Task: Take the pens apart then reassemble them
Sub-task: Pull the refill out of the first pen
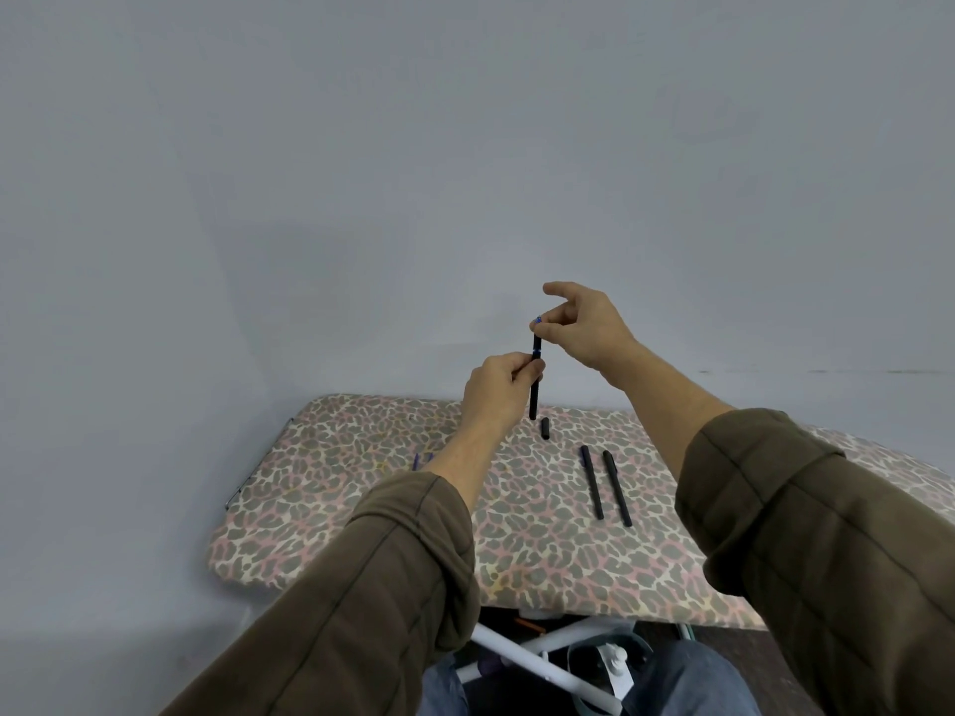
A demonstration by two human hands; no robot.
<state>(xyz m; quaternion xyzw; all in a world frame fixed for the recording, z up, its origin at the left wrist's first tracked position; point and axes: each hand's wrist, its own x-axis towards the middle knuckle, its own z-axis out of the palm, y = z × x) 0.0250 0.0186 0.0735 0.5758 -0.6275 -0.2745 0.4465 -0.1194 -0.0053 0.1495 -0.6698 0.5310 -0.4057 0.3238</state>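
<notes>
Held pen point(535, 385) stands upright above the far part of the board point(320, 509). Left hand point(493, 390) grips mid-barrel; right hand point(584, 328) pinches the top end, above the left. Short piece point(544, 428) lies on the board just under the pen's lower end. Nearer and to the right, two pens lie side by side: inner pen point(592, 482), outer pen point(617, 488). Wall point(362, 173) behind the board.

The person wore a padded olive-brown jacket with stitched quilting lines. The left sleeve point(362, 586) ended in a thick, bunched cuff well back from the left hand point(493, 392), leaving the forearm bare. The right sleeve point(801, 534) was pushed up likewise behind the right hand point(589, 328). Nearer the body than either hand, the legs were in faded blue jeans point(687, 682).
</notes>
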